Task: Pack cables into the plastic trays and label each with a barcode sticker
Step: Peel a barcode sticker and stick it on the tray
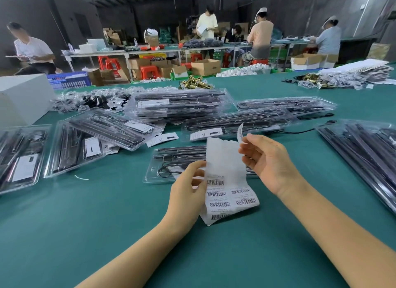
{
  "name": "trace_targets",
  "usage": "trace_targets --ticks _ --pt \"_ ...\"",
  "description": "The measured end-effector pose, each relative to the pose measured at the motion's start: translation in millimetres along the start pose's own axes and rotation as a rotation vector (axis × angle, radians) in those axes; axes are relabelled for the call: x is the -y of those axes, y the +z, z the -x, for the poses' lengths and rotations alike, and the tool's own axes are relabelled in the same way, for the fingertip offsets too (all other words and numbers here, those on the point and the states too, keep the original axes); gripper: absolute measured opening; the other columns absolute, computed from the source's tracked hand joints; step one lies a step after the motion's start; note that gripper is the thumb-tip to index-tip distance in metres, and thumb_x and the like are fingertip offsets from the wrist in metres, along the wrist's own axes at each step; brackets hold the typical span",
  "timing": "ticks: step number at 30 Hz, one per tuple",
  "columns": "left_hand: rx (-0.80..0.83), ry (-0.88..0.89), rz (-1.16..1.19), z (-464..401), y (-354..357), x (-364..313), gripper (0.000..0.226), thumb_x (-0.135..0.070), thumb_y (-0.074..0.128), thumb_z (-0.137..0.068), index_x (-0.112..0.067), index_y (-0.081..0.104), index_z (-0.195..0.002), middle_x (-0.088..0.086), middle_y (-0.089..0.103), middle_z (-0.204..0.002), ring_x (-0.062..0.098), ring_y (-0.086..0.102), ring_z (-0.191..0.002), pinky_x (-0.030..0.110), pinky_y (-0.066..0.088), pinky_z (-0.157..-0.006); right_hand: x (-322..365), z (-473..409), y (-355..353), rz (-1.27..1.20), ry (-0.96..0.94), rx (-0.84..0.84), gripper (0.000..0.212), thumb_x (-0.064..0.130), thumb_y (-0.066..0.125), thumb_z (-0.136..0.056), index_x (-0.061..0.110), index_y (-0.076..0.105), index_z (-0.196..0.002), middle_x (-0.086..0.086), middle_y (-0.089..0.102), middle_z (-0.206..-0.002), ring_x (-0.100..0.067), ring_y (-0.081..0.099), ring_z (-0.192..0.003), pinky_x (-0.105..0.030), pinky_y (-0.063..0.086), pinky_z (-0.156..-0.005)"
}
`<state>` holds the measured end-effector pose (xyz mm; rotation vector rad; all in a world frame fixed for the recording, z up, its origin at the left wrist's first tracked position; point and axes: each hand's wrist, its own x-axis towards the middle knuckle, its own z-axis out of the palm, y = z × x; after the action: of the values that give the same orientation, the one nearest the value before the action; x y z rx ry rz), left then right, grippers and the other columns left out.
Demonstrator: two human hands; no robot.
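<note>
My left hand grips a white backing sheet that carries several barcode stickers on its lower half. My right hand pinches a single peeled barcode sticker, which curls upward just above the sheet's top right corner. Behind the sheet lies a clear plastic tray with black rods and a coiled cable inside; the sheet and both hands hide part of it.
Packed clear trays lie in stacks at the left, centre back and right edge of the green table. A white box stands far left. Brass parts and bagged pieces sit further back. People work at distant tables.
</note>
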<state>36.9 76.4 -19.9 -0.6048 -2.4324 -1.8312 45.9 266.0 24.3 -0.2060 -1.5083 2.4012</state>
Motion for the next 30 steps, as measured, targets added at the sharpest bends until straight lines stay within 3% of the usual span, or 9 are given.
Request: trace_targets --ticks 4,7,10,12,15,21,25,28,30 --pt "0.062 0.273 -0.247 5.0 2.6 -1.0 0.051 0.014 0.047 -0.082 -0.022 0.067 -0.112 -0.006 0.062 -0.105 0.005 0.057 -0.096 0.013 0.043 -0.082 4.6 -3.4 -3.2 -0.039 -0.029 -0.086 0.013 0.001 0.065 -0.083 0.013 0.061 -0.084 0.000 0.066 -0.067 -0.012 0.063 -0.062 -0.023 0.051 -0.059" --pt "0.126 0.422 -0.369 8.0 4.8 -1.6 0.045 0.009 0.046 -0.077 -0.018 0.074 -0.100 -0.003 0.063 -0.106 0.010 0.055 -0.099 0.008 0.036 -0.085 13.8 -5.2 -7.2 -0.096 -0.099 -0.088 0.014 0.000 0.064 -0.084 0.011 0.062 -0.092 0.001 0.067 -0.069 -0.012 0.063 -0.065 -0.021 0.051 -0.061" --pt "0.275 0.538 -0.491 9.5 7.4 0.2 0.039 0.001 0.047 -0.077 -0.017 0.077 -0.095 -0.001 0.068 -0.112 0.026 0.055 -0.110 0.029 0.041 -0.096 22.9 -3.4 -9.4 0.006 -0.213 -0.095 0.019 0.001 0.064 -0.086 0.020 0.066 -0.082 0.005 0.068 -0.070 -0.009 0.062 -0.065 -0.021 0.048 -0.061" --pt "0.390 0.517 -0.521 9.1 9.3 0.0 0.037 -0.009 0.045 -0.081 -0.018 0.076 -0.099 -0.007 0.068 -0.115 0.023 0.052 -0.116 0.034 0.039 -0.103 27.4 -1.4 -8.6 0.099 -0.289 -0.061 0.024 0.003 0.063 -0.087 0.025 0.065 -0.078 0.008 0.066 -0.069 -0.008 0.060 -0.065 -0.021 0.047 -0.062" --pt "0.455 0.462 -0.476 7.7 9.5 -0.1 0.035 -0.019 0.044 -0.088 -0.018 0.075 -0.104 -0.009 0.066 -0.119 0.010 0.049 -0.114 0.025 0.032 -0.105 30.0 1.7 -3.0 0.163 -0.323 -0.023 0.020 0.006 0.063 -0.089 0.024 0.064 -0.080 0.009 0.064 -0.067 -0.008 0.058 -0.065 -0.022 0.046 -0.064" --pt "0.477 0.280 -0.304 2.1 8.5 -1.4 0.034 -0.030 0.044 -0.096 -0.017 0.075 -0.091 -0.011 0.070 -0.110 -0.004 0.053 -0.107 0.011 0.033 -0.098 12.9 -2.6 33.3 0.233 -0.044 0.080 0.013 0.007 0.060 -0.090 0.016 0.067 -0.083 0.005 0.064 -0.066 -0.010 0.055 -0.064 -0.023 0.047 -0.062" --pt "0.475 0.027 -0.163 -1.7 4.3 -1.8 0.023 -0.029 0.052 -0.093 -0.024 0.074 -0.087 -0.022 0.069 -0.104 -0.002 0.062 -0.099 0.028 0.046 -0.098 -11.1 -14.5 64.8 0.388 0.072 0.196 0.020 0.004 0.061 -0.090 0.017 0.072 -0.080 0.007 0.066 -0.063 -0.003 0.056 -0.055 -0.016 0.049 -0.055" --pt "0.448 0.021 -0.133 -0.3 2.1 -4.0 0.021 -0.020 0.054 -0.088 -0.019 0.075 -0.092 -0.017 0.071 -0.098 0.002 0.064 -0.093 0.028 0.048 -0.095 -34.5 -23.7 77.0 0.425 0.034 0.097 0.019 0.004 0.059 -0.091 0.018 0.070 -0.085 0.005 0.062 -0.064 -0.006 0.054 -0.057 -0.018 0.049 -0.057" --pt "0.411 0.024 -0.118 -1.1 0.6 -5.9 0.023 -0.022 0.052 -0.081 -0.017 0.074 -0.085 -0.006 0.072 -0.084 0.008 0.061 -0.077 0.025 0.049 -0.081 -48.2 -26.2 77.2 0.497 -0.083 0.022 0.018 0.004 0.058 -0.091 0.020 0.065 -0.086 0.002 0.060 -0.068 -0.010 0.054 -0.061 -0.025 0.052 -0.062"
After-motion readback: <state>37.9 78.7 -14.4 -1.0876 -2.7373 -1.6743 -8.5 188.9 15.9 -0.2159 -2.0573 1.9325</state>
